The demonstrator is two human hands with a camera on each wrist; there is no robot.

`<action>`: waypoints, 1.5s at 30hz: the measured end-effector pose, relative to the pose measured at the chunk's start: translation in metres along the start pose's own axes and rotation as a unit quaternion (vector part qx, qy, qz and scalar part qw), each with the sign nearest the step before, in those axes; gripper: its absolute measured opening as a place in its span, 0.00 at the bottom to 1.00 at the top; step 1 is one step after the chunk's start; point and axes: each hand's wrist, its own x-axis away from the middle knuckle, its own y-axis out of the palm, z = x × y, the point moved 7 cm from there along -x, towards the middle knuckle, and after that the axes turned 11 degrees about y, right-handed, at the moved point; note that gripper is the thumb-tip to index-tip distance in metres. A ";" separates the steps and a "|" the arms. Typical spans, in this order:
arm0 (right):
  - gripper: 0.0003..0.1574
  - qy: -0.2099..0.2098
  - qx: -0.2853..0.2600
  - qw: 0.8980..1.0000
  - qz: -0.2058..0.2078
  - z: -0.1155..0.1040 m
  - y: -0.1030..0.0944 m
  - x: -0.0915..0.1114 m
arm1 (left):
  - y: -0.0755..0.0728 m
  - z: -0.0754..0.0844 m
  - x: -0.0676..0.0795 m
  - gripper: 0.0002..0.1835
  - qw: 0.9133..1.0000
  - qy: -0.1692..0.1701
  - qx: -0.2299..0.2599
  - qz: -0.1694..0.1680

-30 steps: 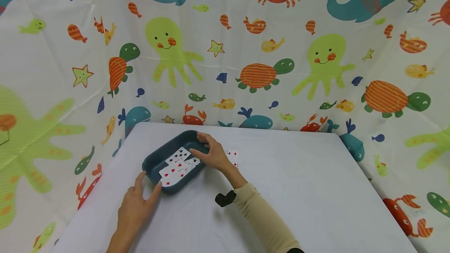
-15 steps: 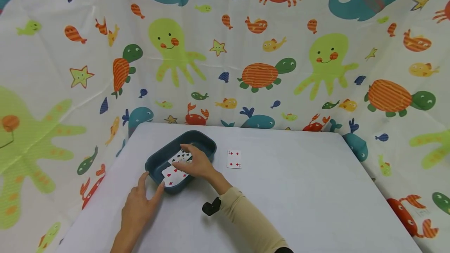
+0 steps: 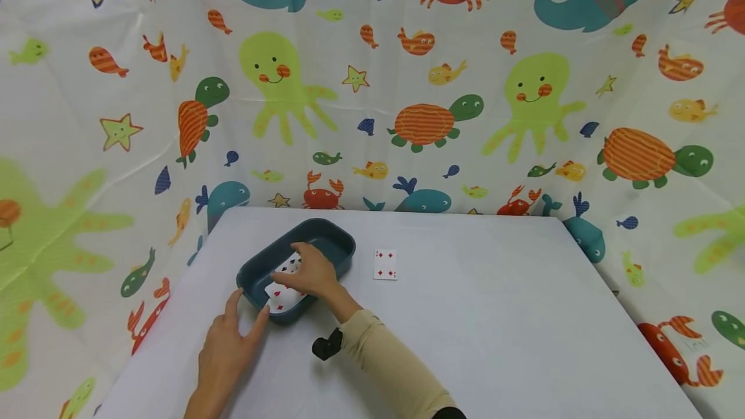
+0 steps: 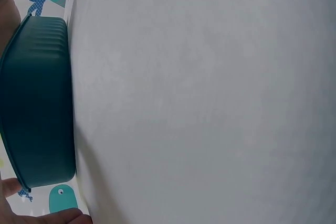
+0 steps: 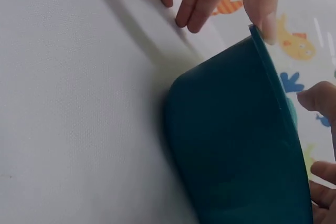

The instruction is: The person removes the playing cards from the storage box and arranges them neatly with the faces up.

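Note:
A dark teal oblong tray (image 3: 342,246) stands on the table, its flank filling the lower right of the right wrist view. Several playing cards (image 3: 282,300) lie face up in its near half, partly hidden by my right hand (image 3: 312,272). That hand hovers over them, thumb and fingers spread apart, with no card visible between them. At the tray's near left end, my left hand (image 3: 226,346) touches the rim with forefinger and thumb, its fingers fairly straight. A four of diamonds (image 3: 385,264) lies face up on the table, right of the tray.
A white cloth covers the table (image 3: 495,315). Behind and beside it hangs a curtain (image 3: 372,121) printed with sea animals. Cast shadows fall beneath my right forearm.
My right hand has moved left, from above the tray's right side to over the cards in it. The four of diamonds has come into full view. My left hand stays at the rim.

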 end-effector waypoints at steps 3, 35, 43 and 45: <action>0.49 0.020 0.011 1.000 0.007 -0.001 0.002 -0.001 | -0.001 0.000 0.001 0.49 1.000 0.004 0.001 0.010; 0.56 0.044 0.264 0.962 -0.048 -0.010 0.037 -0.011 | -0.004 0.000 -0.001 0.49 0.999 0.021 0.005 0.025; 0.55 0.035 0.311 0.950 -0.017 -0.019 0.040 -0.012 | -0.005 0.001 -0.002 0.47 0.999 0.031 0.010 0.032; 0.53 0.031 0.319 0.947 -0.013 -0.020 0.042 -0.012 | -0.005 0.000 -0.003 0.47 0.999 0.031 0.010 0.032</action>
